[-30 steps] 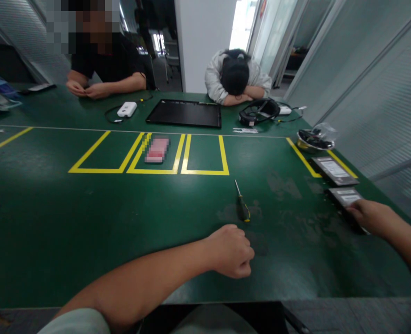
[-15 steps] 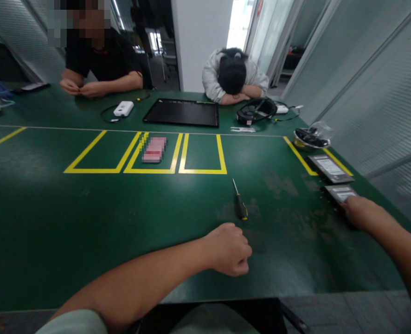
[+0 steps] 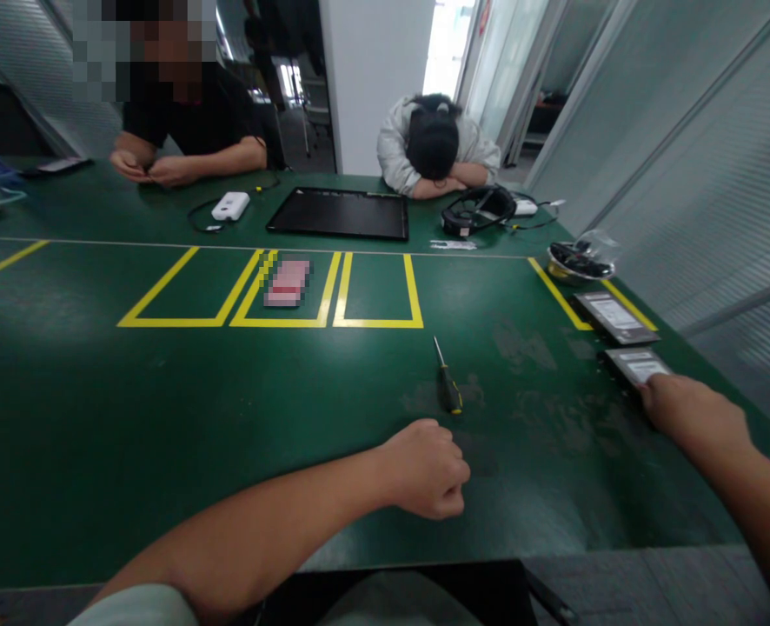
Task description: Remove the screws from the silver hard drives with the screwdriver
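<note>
My left hand (image 3: 428, 469) rests as a closed fist on the green table (image 3: 163, 417), with nothing visible in it. A screwdriver (image 3: 448, 387) with a black and yellow handle lies just beyond its knuckles, not touched. My right hand (image 3: 691, 409) reaches to the right edge and is curled over the near end of a dark flat drive (image 3: 633, 362) with a white label. A second, similar drive (image 3: 613, 315) lies just beyond the first.
Yellow tape boxes (image 3: 375, 323) mark the table's middle; one holds a pink item (image 3: 286, 283). Farther back are a black tray (image 3: 339, 213), a white device (image 3: 229, 206), a headset (image 3: 480, 209) and a metal bowl (image 3: 574, 261). Two people sit across the table.
The view has shifted slightly. My right hand stays on the near drive and my left fist has not moved.
</note>
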### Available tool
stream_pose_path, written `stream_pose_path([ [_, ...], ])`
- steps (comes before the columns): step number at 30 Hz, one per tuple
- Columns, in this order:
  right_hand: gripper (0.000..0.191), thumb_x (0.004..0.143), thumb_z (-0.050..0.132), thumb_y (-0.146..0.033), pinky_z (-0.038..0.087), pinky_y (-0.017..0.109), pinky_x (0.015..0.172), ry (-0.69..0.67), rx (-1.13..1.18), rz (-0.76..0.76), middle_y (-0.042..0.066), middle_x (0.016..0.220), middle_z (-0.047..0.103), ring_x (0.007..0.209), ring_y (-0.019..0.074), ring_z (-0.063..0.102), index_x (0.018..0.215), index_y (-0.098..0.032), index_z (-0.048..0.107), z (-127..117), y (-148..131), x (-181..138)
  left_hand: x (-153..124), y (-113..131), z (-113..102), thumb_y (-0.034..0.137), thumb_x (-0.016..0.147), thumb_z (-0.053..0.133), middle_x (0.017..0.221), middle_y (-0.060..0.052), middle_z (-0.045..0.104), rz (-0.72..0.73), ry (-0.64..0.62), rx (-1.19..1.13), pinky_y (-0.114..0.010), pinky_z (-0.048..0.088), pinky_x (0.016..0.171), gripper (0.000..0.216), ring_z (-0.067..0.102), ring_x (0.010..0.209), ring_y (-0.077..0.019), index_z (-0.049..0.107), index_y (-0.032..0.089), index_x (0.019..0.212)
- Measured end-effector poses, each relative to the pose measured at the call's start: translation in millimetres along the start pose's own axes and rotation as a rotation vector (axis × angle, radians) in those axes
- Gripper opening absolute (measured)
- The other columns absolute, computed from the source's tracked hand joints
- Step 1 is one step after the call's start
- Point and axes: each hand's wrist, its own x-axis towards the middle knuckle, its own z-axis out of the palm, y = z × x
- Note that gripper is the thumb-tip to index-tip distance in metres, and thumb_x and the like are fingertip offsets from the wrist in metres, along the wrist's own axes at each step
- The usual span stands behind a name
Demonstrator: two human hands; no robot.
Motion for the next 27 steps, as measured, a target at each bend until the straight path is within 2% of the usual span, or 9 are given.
stream_pose_path([
  [2,0.044,0.094,0.028,-0.038,0.053,0.043,0.063,-0.020,0.004,0.042,0.024,0.106,0.065,0.090,0.0381,0.068,0.089,-0.013,0.063,-6.1,-8.8,-5.1,0.0,0.0,0.8,0.033,0.076,0.060,0.068,-0.005,0.067,-0.004,-0.003,-0.002,-0.035,0.039,0.060,0.018,0.058,0.066,-0.0200,0.065,0.018,0.067],
  [7,0.042,0.093,0.028,-0.031,0.055,0.046,0.075,-0.059,0.020,0.076,0.024,0.115,0.064,0.100,0.0392,0.067,0.098,-0.011,0.065,-15.7,-22.3,-8.3,0.0,0.0,2.4,0.033,0.077,0.060,0.068,-0.006,0.067,-0.002,-0.005,0.000,-0.034,0.039,0.062,0.019,0.058,0.066,-0.0201,0.065,0.018,0.067],
  [15,0.051,0.092,0.033,-0.044,0.056,0.046,0.069,-0.097,0.069,0.197,0.026,0.115,0.065,0.101,0.0405,0.067,0.111,-0.010,0.065,-13.3,-17.1,2.0,0.1,0.2,1.2,0.033,0.077,0.059,0.070,-0.005,0.068,-0.001,-0.009,0.007,-0.035,0.039,0.061,0.018,0.058,0.067,-0.0204,0.065,0.018,0.068],
  [20,0.047,0.092,0.035,-0.040,0.055,0.043,0.072,-0.110,0.088,0.134,0.028,0.114,0.065,0.099,0.0390,0.068,0.108,-0.008,0.066,-7.6,-7.4,8.9,-0.2,0.3,0.5,0.033,0.077,0.060,0.069,-0.005,0.068,0.000,0.004,-0.001,-0.035,0.039,0.060,0.018,0.059,0.067,-0.0203,0.066,0.018,0.068],
  [27,0.035,0.092,0.038,-0.034,0.052,0.038,0.073,-0.081,0.085,-0.012,0.025,0.102,0.067,0.090,0.0326,0.068,0.090,-0.011,0.064,7.8,8.9,25.8,-0.2,0.6,0.2,0.033,0.078,0.059,0.070,-0.006,0.068,-0.005,-0.018,0.004,-0.035,0.039,0.061,0.019,0.059,0.067,-0.0203,0.066,0.018,0.069],
])
